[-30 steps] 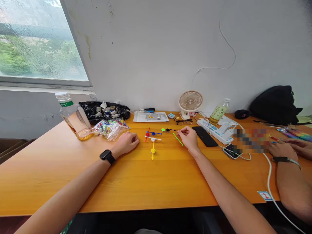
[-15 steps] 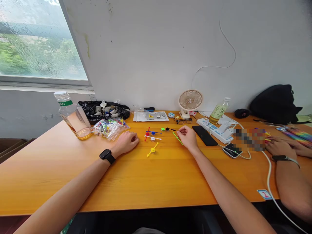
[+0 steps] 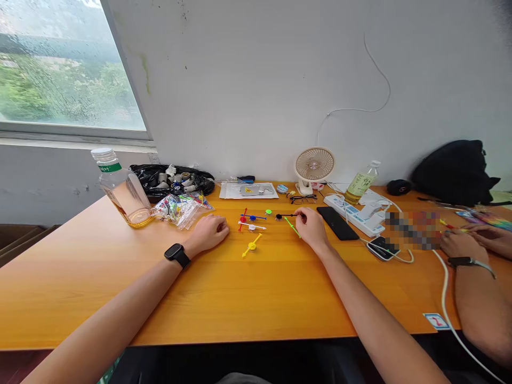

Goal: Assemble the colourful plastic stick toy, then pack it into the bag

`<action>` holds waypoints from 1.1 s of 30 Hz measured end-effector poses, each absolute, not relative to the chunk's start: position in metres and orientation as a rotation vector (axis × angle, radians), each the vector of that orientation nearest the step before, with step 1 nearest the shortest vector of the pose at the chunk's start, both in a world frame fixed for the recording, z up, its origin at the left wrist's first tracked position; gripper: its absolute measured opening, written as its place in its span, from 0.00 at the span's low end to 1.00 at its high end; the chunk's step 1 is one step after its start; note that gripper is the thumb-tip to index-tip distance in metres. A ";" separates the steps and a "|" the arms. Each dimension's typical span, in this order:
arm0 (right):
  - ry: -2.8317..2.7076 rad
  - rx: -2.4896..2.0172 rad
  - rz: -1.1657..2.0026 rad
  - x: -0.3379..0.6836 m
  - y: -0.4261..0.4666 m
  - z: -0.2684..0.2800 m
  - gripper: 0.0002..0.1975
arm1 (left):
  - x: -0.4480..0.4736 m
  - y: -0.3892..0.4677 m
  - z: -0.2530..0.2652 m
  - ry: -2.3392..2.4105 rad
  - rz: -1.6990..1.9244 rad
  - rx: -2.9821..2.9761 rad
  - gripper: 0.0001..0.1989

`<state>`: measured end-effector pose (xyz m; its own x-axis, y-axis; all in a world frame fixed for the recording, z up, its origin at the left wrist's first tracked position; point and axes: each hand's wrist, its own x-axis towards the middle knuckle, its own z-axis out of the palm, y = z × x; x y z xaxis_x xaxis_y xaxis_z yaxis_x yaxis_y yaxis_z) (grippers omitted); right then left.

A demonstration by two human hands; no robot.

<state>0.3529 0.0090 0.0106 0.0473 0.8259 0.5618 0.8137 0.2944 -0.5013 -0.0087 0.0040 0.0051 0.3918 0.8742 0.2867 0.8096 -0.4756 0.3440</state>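
Note:
My right hand (image 3: 311, 228) pinches the end of a black arrow spinner (image 3: 279, 216), whose round base is at the table surface. A loose bright green arrow (image 3: 292, 227) lies just left of that hand, and a green round base (image 3: 268, 212) stands behind. My left hand (image 3: 208, 233) rests on the table with its fingers curled in, and nothing shows in it. Between my hands are a red spinner (image 3: 242, 219), a blue spinner (image 3: 253, 218), a white spinner (image 3: 252, 228) and, nearer me, a yellow spinner (image 3: 252, 246).
Left are a large bottle (image 3: 125, 194), a clear bag of coloured parts (image 3: 180, 209) and a black plastic bag (image 3: 202, 184). A fan (image 3: 314, 164), glasses (image 3: 303, 199), phone (image 3: 336, 223), power strip (image 3: 352, 214) and tea bottle (image 3: 362, 183) stand right. Another person's hands (image 3: 464, 242) work at far right.
My right hand has shifted slightly right and towards me, and the black spinner has moved with it, away from the green base. My left hand stays in place.

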 end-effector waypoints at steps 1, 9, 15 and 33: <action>-1.734 -1.499 0.000 0.354 0.008 0.013 0.10 | -0.009 0.004 0.005 1.523 0.653 2.496 0.12; -1.931 -1.380 0.472 0.346 0.001 0.021 0.12 | -0.008 0.003 0.006 1.536 0.630 2.498 0.13; -2.189 -1.191 0.984 0.328 -0.014 0.023 0.11 | -0.008 0.002 0.008 1.533 0.630 2.497 0.13; -2.193 -1.098 1.137 0.303 -0.035 0.026 0.06 | -0.008 0.002 0.009 1.517 0.639 2.489 0.12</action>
<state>0.3025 -0.0350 0.0260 -0.5913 0.8062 0.0189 0.4491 0.3487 -0.8226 -0.0080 0.0015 0.0086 0.3953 0.8762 0.2756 0.8091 -0.4742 0.3470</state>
